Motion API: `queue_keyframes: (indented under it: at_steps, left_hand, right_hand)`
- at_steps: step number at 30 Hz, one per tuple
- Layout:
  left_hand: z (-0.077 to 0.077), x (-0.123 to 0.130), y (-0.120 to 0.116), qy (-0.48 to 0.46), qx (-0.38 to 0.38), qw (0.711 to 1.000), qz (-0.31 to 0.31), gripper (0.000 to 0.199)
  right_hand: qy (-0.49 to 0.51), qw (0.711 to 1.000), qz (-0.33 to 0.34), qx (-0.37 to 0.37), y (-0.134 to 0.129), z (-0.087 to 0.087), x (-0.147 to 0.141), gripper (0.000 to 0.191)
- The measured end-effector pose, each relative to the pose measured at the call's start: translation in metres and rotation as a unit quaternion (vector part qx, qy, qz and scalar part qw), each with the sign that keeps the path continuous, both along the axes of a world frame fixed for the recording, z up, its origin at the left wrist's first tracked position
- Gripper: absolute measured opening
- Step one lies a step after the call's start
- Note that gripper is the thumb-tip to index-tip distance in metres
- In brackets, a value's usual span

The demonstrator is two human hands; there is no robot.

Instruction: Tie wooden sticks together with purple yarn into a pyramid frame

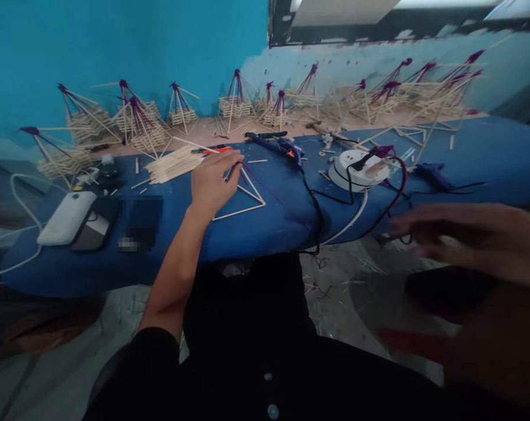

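My left hand (216,178) is over the blue table, its fingertips closed on a dark purple yarn strand (265,190). Under and beside it lies a triangular frame of thin wooden sticks (239,211), one corner partly hidden by the hand. A pile of pale sticks (177,164) sits just left of the hand, with an orange-red tool (218,150) behind the fingers. My right hand (471,234) is off the table's front edge at the right, blurred by motion; what it holds, if anything, cannot be made out.
Stick structures with purple tops (236,96) line the wall. A glue gun (286,149) and a white round power strip (359,169) with cables stand right of centre. A white power bank (67,218) and dark phone (96,222) lie left. Cables hang over the table's front edge.
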State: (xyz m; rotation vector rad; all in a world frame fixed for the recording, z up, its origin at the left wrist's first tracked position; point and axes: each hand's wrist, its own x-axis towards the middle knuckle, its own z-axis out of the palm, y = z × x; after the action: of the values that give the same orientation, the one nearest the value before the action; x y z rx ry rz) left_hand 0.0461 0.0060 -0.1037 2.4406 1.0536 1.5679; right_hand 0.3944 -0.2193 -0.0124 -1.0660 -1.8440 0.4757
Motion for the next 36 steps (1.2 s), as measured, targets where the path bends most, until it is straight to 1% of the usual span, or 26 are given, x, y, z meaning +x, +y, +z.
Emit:
queue_keyframes:
  at_steps: [3, 5, 7, 9, 11, 12, 14, 15, 18, 20, 22, 24, 26, 28, 31, 33, 36]
  left_hand:
    - [0.002, 0.000, -0.003, 0.001, 0.031, 0.999, 0.016, 0.025]
    - [0.005, 0.000, -0.007, 0.005, 0.054, 0.998, 0.030, 0.023]
    - [0.008, -0.001, -0.010, 0.011, 0.066, 0.997, 0.036, 0.022]
    - [0.012, -0.002, -0.013, 0.018, 0.074, 0.997, 0.030, 0.021]
    - [0.015, -0.004, -0.015, 0.027, 0.077, 0.996, 0.027, 0.020]
    - [0.015, -0.004, -0.015, 0.031, 0.078, 0.996, 0.027, 0.020]
    - [0.016, -0.005, -0.016, 0.032, 0.076, 0.996, 0.031, 0.020]
    - [0.016, -0.005, -0.016, 0.031, 0.075, 0.996, 0.031, 0.021]
    - [0.014, -0.005, -0.016, 0.030, 0.060, 0.998, 0.019, 0.023]
    - [0.013, -0.005, -0.015, 0.029, 0.045, 0.999, 0.004, 0.025]
    - [0.012, -0.005, -0.015, 0.026, 0.038, 0.999, -0.007, 0.026]
    - [0.012, -0.004, -0.014, 0.024, 0.043, 0.999, -0.004, 0.026]
    - [0.011, -0.004, -0.014, 0.024, 0.055, 0.998, 0.010, 0.026]
    - [0.011, -0.004, -0.015, 0.021, 0.060, 0.998, 0.022, 0.029]
    - [0.010, -0.005, -0.016, 0.011, 0.048, 0.999, 0.015, 0.041]
    - [0.009, -0.005, -0.016, 0.008, 0.038, 0.999, 0.012, 0.045]
    - [0.009, -0.005, -0.016, 0.008, 0.027, 0.999, 0.020, 0.042]
  right_hand:
    - [-0.011, 1.000, -0.001, 0.002, 0.054, 0.008, -0.063, 0.039]
    - [-0.018, 1.000, -0.006, 0.004, 0.089, 0.004, -0.092, 0.041]
    - [-0.030, 0.999, -0.011, 0.005, 0.121, -0.006, -0.108, 0.038]
    - [-0.045, 0.999, -0.008, 0.015, 0.151, -0.020, -0.116, 0.033]
    - [-0.076, 0.997, 0.016, 0.011, 0.174, -0.032, -0.123, 0.032]
    - [-0.097, 0.995, 0.028, 0.010, 0.183, -0.036, -0.126, 0.026]
    - [-0.137, 0.990, 0.037, 0.020, 0.194, -0.037, -0.133, 0.010]
    - [-0.150, 0.988, 0.032, 0.031, 0.195, -0.036, -0.135, 0.008]
    - [-0.149, 0.986, 0.023, 0.065, 0.190, -0.022, -0.137, 0.014]
    - [-0.128, 0.989, 0.038, 0.066, 0.184, -0.011, -0.136, 0.015]
    - [-0.102, 0.992, 0.050, 0.048, 0.183, -0.003, -0.137, 0.016]
    - [-0.067, 0.996, 0.050, 0.015, 0.190, 0.000, -0.139, 0.016]
    - [-0.033, 0.998, 0.048, -0.010, 0.204, -0.003, -0.141, 0.013]
    - [-0.004, 0.998, 0.058, -0.019, 0.219, -0.010, -0.142, 0.009]
    - [0.028, 0.995, 0.087, -0.027, 0.238, -0.022, -0.142, 0.011]
    - [0.040, 0.994, 0.099, -0.033, 0.244, -0.028, -0.143, 0.013]
    - [0.052, 0.993, 0.103, -0.041, 0.246, -0.031, -0.146, 0.014]
